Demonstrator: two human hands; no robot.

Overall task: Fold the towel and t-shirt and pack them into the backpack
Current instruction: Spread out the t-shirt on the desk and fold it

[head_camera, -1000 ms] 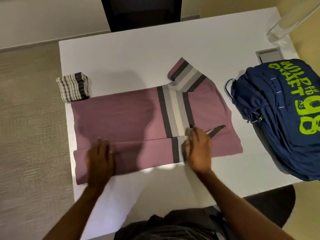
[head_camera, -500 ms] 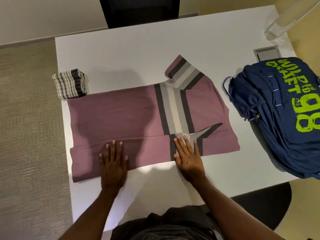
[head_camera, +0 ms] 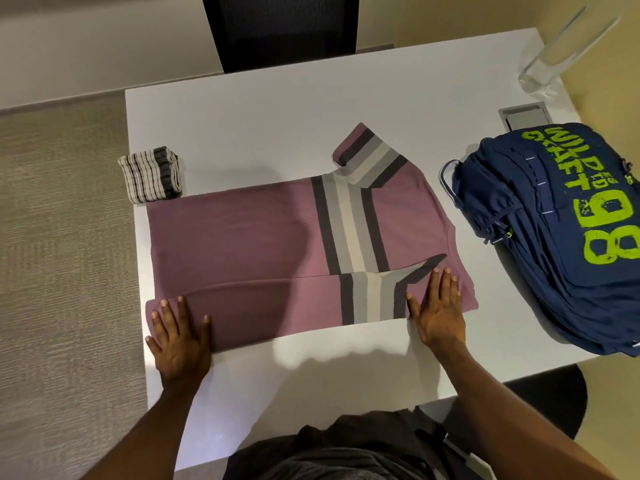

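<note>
The t-shirt (head_camera: 242, 237) lies spread across the middle of the white desk (head_camera: 259, 116), collar end toward the backpack (head_camera: 554, 254); its near long side is turned over onto the body as a flap (head_camera: 277, 306). The left hand (head_camera: 178, 334) lies flat on the hem end of that flap, fingers straight and gripping nothing; the right hand (head_camera: 438, 313) lies flat in the same way on the shoulder end, beside the striped panel.

The step in hand looks to be pressing this first lengthwise fold. To do it well, the person should keep both palms flat and push outward toward the two ends, so that the crease runs straight and the stripes on the flap line up with those beneath; at the shoulder end a dark wedge of the stripes shows slanted, so that corner seems to want tidying. The far sleeve (head_camera: 367, 150) sticks out past the body; it would need folding in with the far side to match.

The towel (head_camera: 150, 176) sits folded at the far left of the desk, just beside the shirt's corner. The backpack lies on its side at the right edge; whether it is unzipped cannot be told, and nothing shows inside it, so neither cloth seems packed.
</note>
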